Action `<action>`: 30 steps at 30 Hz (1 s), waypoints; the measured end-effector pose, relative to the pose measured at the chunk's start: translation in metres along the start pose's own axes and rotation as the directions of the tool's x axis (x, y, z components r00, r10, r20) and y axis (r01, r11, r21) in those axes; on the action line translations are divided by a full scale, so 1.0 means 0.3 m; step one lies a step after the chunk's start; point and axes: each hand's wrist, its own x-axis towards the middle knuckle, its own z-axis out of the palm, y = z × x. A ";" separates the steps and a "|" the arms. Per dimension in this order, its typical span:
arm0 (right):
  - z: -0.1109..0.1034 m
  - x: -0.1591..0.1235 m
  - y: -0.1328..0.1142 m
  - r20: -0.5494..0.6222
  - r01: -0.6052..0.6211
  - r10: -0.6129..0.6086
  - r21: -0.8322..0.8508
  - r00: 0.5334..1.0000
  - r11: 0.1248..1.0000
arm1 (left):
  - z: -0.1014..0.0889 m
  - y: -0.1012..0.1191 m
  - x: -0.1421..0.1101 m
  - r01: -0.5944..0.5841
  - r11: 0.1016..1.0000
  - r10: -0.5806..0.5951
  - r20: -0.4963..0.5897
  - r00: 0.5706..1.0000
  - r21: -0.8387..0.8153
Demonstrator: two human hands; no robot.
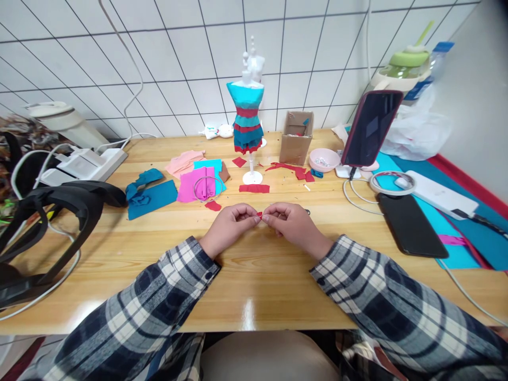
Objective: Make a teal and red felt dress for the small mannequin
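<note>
Pinched between the fingertips of both hands is a tiny piece of red fabric (260,214), mostly covered by the fingers. My left hand (230,222) grips it from one side and my right hand (291,222) from the other, just above the wooden table. Behind them a miniature dress form on a white stand wears a small dress (248,119) in turquoise, red and teal bands. A red fabric strip (254,188) lies at the stand's base. Part of a small dark object (307,211) shows beside my right hand; I cannot make out its kind.
Fabric pieces in magenta (196,185) and teal (153,201) lie left. A cardboard box (296,138), pink bowl (324,160) and propped phone (371,127) stand behind right. A black phone (410,225) lies right; a black headset strap (75,193) and power strip (85,168) sit left.
</note>
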 end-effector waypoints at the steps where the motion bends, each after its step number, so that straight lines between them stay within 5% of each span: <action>1: -0.001 0.001 0.000 -0.007 0.007 -0.008 -0.018 1.000 1.000 | -0.001 0.001 0.000 -0.003 1.000 0.003 0.002 1.000 0.002; 12: 0.008 -0.001 -0.004 -0.056 0.095 -0.105 -0.151 0.993 0.984 | -0.004 0.005 0.000 -0.027 0.999 0.030 -0.073 0.997 0.038; 30: 0.011 0.007 0.001 0.005 -0.001 0.000 0.090 1.000 0.996 | -0.004 0.013 -0.007 -0.025 0.999 0.026 -0.045 0.999 0.021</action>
